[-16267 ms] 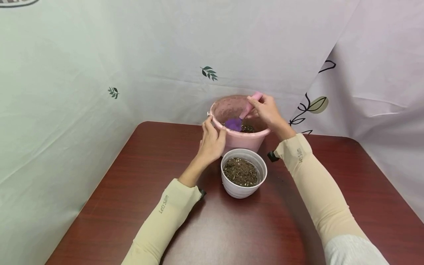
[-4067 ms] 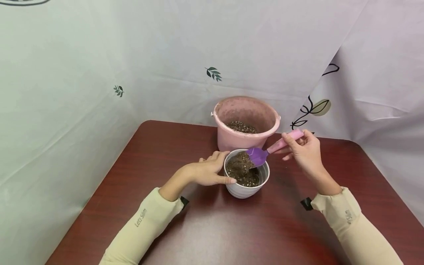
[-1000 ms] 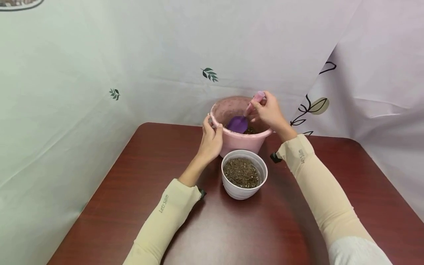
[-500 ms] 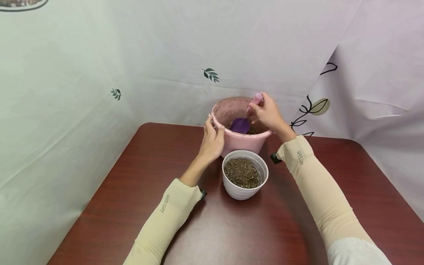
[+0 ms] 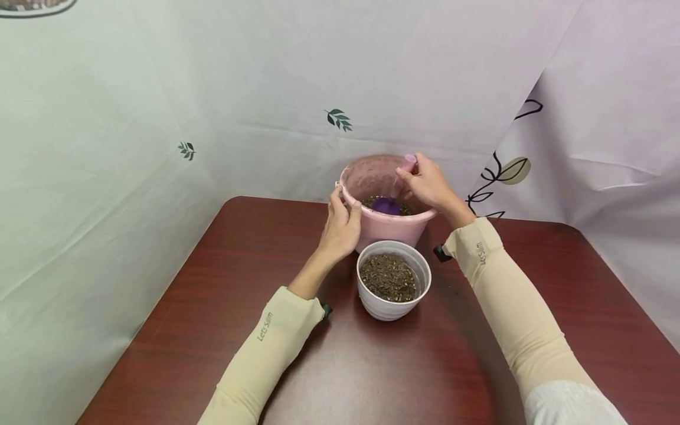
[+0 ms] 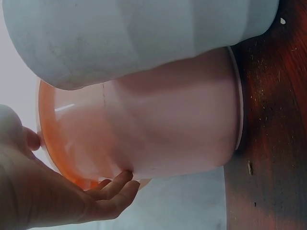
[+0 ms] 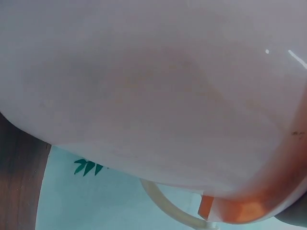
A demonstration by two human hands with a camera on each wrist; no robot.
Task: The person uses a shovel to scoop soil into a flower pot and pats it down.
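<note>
A pink bucket (image 5: 390,227) with dark potting soil in it stands at the back of the table. My left hand (image 5: 340,230) grips its left rim; in the left wrist view the thumb is at the rim and the curled fingers (image 6: 117,191) lie against the outside wall. My right hand (image 5: 429,184) holds the pink handle of a small hand trowel (image 5: 386,206), its purple blade down in the soil and partly hidden. Just in front of the bucket is a white pot (image 5: 390,310) holding soil. The right wrist view shows mostly the bucket's wall (image 7: 144,96), not the fingers.
The dark red wooden table (image 5: 265,248) carries both containers, with a few soil crumbs near them. Pale cloth (image 5: 255,88) with leaf prints hangs behind and at both sides. A pale bucket handle (image 7: 168,206) hangs at the bucket's side.
About four seconds ago the trowel was in the white pot and my left hand rested on that pot. Both hands are now at the bucket. Over the last second the blade has sunk lower into the soil.
</note>
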